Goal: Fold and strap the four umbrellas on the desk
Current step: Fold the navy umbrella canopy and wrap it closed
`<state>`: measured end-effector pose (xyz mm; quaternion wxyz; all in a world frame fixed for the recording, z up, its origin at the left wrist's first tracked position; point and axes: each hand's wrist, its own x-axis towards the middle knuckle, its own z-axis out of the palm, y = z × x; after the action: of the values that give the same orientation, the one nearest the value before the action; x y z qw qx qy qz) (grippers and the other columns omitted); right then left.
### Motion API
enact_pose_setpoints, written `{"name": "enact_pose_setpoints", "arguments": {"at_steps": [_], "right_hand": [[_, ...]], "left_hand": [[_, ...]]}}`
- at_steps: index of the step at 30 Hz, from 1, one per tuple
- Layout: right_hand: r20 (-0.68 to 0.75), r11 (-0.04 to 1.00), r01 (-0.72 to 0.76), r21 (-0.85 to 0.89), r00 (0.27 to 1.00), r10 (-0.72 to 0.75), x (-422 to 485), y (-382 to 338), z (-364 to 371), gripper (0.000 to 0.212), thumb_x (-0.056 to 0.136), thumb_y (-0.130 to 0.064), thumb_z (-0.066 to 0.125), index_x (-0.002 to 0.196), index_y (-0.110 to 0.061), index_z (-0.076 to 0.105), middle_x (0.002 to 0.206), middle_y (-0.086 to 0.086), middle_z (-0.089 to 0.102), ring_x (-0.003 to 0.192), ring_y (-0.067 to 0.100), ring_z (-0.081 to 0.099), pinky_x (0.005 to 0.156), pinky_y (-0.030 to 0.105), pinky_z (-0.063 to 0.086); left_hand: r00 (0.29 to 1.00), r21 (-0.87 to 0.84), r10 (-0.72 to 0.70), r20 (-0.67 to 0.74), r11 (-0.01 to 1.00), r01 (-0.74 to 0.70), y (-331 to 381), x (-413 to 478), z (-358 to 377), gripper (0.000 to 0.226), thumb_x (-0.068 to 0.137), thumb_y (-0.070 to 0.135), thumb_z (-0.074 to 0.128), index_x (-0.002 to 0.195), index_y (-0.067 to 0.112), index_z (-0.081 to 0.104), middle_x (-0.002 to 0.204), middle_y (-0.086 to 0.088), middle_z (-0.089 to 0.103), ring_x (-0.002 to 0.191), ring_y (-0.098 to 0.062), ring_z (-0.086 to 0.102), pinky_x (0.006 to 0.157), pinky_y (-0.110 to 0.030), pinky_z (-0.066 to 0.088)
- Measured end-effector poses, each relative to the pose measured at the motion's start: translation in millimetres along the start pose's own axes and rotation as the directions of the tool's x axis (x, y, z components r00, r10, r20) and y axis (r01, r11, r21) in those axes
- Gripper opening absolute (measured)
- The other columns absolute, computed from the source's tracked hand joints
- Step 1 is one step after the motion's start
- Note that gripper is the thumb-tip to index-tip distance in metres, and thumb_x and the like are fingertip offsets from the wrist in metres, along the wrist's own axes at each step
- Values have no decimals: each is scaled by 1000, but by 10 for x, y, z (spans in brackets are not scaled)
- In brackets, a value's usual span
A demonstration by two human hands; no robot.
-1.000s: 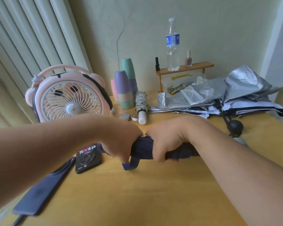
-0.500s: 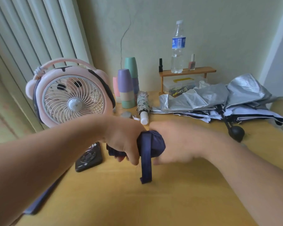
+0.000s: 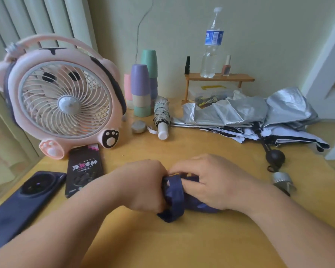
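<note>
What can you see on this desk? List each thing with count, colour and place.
navy umbrella: one, navy, front centre
patterned umbrella: one, pale, white handle, folded, rear centre
unfolded umbrellas: seemingly two, silver and white-black, right
fan: one, pink, left
cups: several stacked, purple, green, pink, beside fan
shelf: one, wooden, rear
bottle: one, clear, on shelf
phone: one, dark, front left
flat case: one, black, beside phone
desk: one, yellow, beneath everything
left hand: one, grips navy umbrella
right hand: one, holds navy umbrella
</note>
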<state>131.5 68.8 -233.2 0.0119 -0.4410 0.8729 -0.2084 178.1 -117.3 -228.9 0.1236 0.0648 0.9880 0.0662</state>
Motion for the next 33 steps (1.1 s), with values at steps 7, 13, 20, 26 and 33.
{"name": "enact_pose_setpoints", "arguments": {"at_steps": [7,13,20,26,33], "right_hand": [[-203,955,292,58,940,-275,15,-63,346,39,87,-4,53,110,-24,77,111,-14,73,97,9,69,76,35,57],[-397,897,364,252,884,-248,103,-15,438,13,88,-8,76,99,-8,82,103,-3,78,96,8,74,81,31,59],[-520,899,420,127,799,-300,75,-32,274,17,93,-13,70,99,-1,79,96,3,77,92,16,73,83,29,55],[-488,780,261,569,871,64,-19,-153,61,10,82,-24,76,87,-23,84,57,-4,66,48,9,59,48,18,44],[-73,295,31,955,989,131,-1,-73,-31,38,74,-37,85,75,0,75,74,28,70,61,38,71,52,33,58]], "left_hand": [[878,-462,92,470,873,156,-304,65,-97,4,82,4,65,84,1,63,61,-11,60,48,-25,55,49,-25,48],[838,-587,132,529,770,250,-413,94,-54,32,88,7,62,113,-13,61,70,-15,65,46,-21,56,45,-22,47],[910,-835,98,403,446,322,-456,51,79,36,65,17,70,96,-2,65,76,-19,67,50,-25,61,47,-29,54],[949,-927,86,303,260,272,-449,-7,75,18,63,17,69,67,2,60,59,-14,58,43,-21,52,42,-23,44],[967,-972,93,236,35,233,-458,-1,109,24,65,15,69,83,4,58,70,-15,58,44,-21,49,38,-21,38]]}}
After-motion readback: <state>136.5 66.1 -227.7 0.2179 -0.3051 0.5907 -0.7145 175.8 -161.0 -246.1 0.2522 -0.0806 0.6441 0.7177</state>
